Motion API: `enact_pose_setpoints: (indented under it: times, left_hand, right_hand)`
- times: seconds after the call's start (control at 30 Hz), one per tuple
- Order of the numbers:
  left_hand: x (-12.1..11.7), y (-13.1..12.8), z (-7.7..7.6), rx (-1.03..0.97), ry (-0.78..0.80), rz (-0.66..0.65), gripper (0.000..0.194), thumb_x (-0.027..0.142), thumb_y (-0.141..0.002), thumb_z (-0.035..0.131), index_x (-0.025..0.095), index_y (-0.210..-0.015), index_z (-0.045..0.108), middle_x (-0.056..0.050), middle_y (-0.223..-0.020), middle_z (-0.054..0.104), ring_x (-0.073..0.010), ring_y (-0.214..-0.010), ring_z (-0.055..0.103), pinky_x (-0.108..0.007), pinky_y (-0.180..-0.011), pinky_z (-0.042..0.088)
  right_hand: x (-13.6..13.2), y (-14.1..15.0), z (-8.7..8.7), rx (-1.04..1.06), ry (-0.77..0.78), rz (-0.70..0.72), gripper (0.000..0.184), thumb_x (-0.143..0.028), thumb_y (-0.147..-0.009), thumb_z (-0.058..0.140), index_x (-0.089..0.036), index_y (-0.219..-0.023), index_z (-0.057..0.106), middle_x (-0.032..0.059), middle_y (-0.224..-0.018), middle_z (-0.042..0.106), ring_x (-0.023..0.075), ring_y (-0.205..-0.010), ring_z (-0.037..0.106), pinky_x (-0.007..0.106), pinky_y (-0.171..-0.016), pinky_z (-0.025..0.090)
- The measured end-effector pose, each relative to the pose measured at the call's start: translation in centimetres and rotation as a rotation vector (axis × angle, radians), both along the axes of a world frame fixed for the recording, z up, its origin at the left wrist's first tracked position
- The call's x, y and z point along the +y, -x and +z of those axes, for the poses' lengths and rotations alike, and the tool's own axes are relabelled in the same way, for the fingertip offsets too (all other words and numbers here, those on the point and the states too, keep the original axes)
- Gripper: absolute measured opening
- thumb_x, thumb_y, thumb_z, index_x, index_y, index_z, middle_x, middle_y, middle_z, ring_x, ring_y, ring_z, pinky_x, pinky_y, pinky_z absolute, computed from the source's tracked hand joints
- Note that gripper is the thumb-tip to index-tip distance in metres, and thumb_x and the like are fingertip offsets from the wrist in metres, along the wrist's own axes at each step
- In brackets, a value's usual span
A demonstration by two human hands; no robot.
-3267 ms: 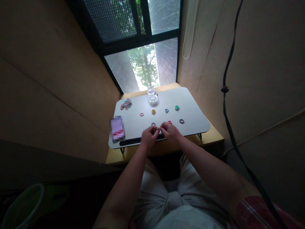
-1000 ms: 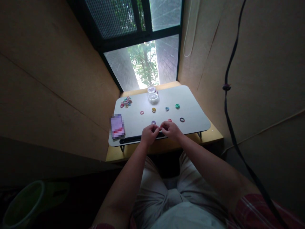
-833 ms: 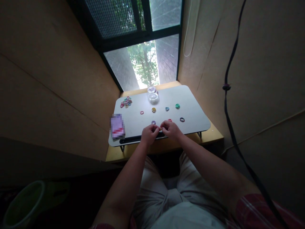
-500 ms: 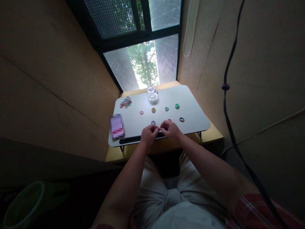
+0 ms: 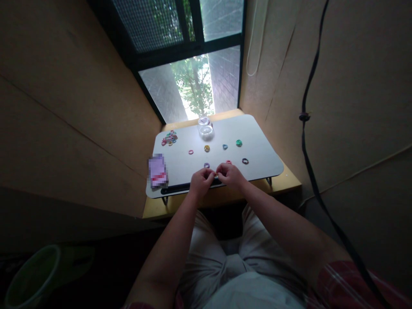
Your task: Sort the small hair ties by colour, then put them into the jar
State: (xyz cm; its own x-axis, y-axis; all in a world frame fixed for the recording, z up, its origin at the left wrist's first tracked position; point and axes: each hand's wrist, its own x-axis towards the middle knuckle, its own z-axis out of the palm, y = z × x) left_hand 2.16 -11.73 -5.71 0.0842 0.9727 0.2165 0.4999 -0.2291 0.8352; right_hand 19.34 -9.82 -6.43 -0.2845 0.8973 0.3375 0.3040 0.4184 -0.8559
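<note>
Close together at the near edge of the white table [image 5: 180, 167], my left hand [image 5: 202, 180] and my right hand [image 5: 229, 173] pinch a small orange-yellow hair tie [image 5: 216, 174] between them. Fingers cover most of it. Just beyond my fingertips lie a purple hair tie [image 5: 206, 165] and a red one, partly hidden behind my right hand. Farther back are a pink hair tie [image 5: 191, 152], yellow hair ties [image 5: 207, 148], a light blue hair tie [image 5: 225, 146] and green hair ties [image 5: 238, 143]. A dark hair tie [image 5: 245, 161] rests to the right.
A mixed heap of hair ties [image 5: 169, 138] sits at the back left. A clear plastic jar [image 5: 205, 128] stands near the window. A blurred purple packet [image 5: 158, 171] lies at the left edge. The black cord [image 5: 304, 98] hangs on the right.
Both hands stay in nearly the same place, still pinching the small hair tie. The view has shifted very slightly; nothing on the table has visibly moved.
</note>
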Motion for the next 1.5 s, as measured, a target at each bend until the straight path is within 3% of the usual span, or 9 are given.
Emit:
enact_pose_setpoints:
  times: [0.43, 1.07, 1.33, 1.5]
  left_hand:
    - [0.06, 0.0, -0.19, -0.044, -0.006, -0.006, 0.024, 0.038, -0.085, 0.061, 0.017, -0.081, 0.071, -0.002, -0.072, 0.07, -0.0144, -0.065, 0.062, -0.024, -0.064, 0.046]
    - [0.08, 0.01, -0.22, -0.059, -0.004, 0.021, 0.021, 0.037, -0.087, 0.059, 0.019, -0.083, 0.067, -0.002, -0.074, 0.068, -0.0146, -0.068, 0.062, -0.025, -0.066, 0.046]
    - [0.19, 0.17, -0.45, -0.111, -0.055, -0.048, 0.019, 0.036, -0.087, 0.062, 0.02, -0.088, 0.072, -0.003, -0.086, 0.072, -0.0154, -0.078, 0.064, -0.026, -0.073, 0.049]
    - [0.25, 0.2, -0.57, -0.08, -0.06, -0.017, 0.019, 0.037, -0.087, 0.062, 0.021, -0.088, 0.073, -0.003, -0.089, 0.072, -0.0163, -0.083, 0.065, -0.026, -0.073, 0.051]
  right_hand:
    - [0.12, 0.07, -0.26, 0.038, 0.047, 0.039, 0.008, -0.023, -0.073, 0.063, -0.018, -0.077, 0.058, -0.0031, -0.06, 0.055, 0.0097, -0.051, 0.046, 0.022, -0.047, 0.035]
    - [-0.13, 0.1, 0.29, -0.016, 0.011, -0.062, 0.008, -0.018, -0.07, 0.059, -0.02, -0.066, 0.051, -0.0035, -0.057, 0.052, 0.0104, -0.05, 0.044, 0.023, -0.049, 0.036]
    - [0.09, 0.06, -0.38, 0.07, 0.036, 0.041, 0.014, -0.026, -0.076, 0.063, -0.019, -0.087, 0.059, -0.0033, -0.063, 0.056, 0.0108, -0.052, 0.048, 0.022, -0.049, 0.037]
    - [0.01, 0.16, -0.12, 0.017, 0.006, 0.002, 0.008, -0.026, -0.077, 0.061, -0.019, -0.074, 0.058, -0.0028, -0.06, 0.054, 0.0106, -0.052, 0.045, 0.023, -0.049, 0.034]
